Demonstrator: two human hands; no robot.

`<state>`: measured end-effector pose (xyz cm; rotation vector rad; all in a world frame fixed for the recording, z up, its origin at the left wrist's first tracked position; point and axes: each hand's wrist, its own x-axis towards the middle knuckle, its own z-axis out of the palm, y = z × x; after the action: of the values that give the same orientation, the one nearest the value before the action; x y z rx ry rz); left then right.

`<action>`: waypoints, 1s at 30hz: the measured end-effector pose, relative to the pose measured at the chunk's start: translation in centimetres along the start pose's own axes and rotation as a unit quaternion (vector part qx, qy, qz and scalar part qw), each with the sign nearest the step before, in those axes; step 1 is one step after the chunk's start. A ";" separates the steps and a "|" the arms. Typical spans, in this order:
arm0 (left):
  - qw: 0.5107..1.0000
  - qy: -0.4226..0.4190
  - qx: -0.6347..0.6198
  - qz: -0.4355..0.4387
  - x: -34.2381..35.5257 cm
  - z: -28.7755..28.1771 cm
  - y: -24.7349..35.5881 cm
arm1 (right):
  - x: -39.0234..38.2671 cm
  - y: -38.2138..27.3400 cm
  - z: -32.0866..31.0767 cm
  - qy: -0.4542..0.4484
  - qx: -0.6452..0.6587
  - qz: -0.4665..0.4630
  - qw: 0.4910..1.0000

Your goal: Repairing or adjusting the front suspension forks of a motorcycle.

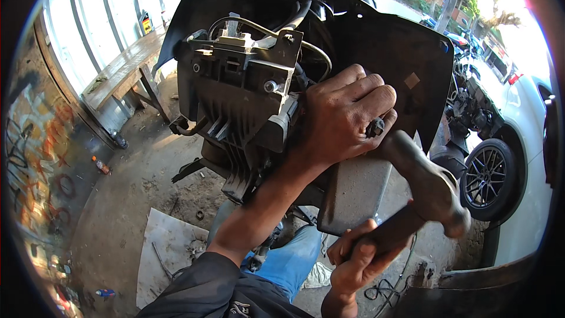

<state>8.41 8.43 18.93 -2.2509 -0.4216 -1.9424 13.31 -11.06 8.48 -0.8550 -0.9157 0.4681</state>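
Note:
My left hand (346, 115) is closed in a fist round a dark metal rod (375, 128); only the rod's blunt end shows, beside the thumb. Lower right, my right hand (362, 259) grips the dark handle of a hammer (428, 184). The hammer's head is tilted up, close to the rod's end and seemingly apart from it. My left wrist is by the black finned front part (235, 82) of a partly stripped motorcycle or scooter. Behind my knuckles stands a wide black body panel (394, 53). Whatever the rod's other end meets is hidden by my fist.
A grey box-shaped part (353, 194) sits below my left hand. At left, a wooden bench (126, 68) stands along a corrugated metal wall (106, 0). A white car (527, 141) and another motorcycle (471, 94) are at right. A pale sheet (162, 253) lies on the floor.

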 end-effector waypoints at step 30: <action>0.996 0.074 -0.037 0.018 0.5 0.4 -0.5 | 0.9 -1.8 -0.7 -0.013 -0.018 0.055 0.998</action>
<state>8.72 9.08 19.35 -2.1202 -0.2933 -2.1212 14.43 -11.79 10.14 -0.9378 -0.9067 0.5596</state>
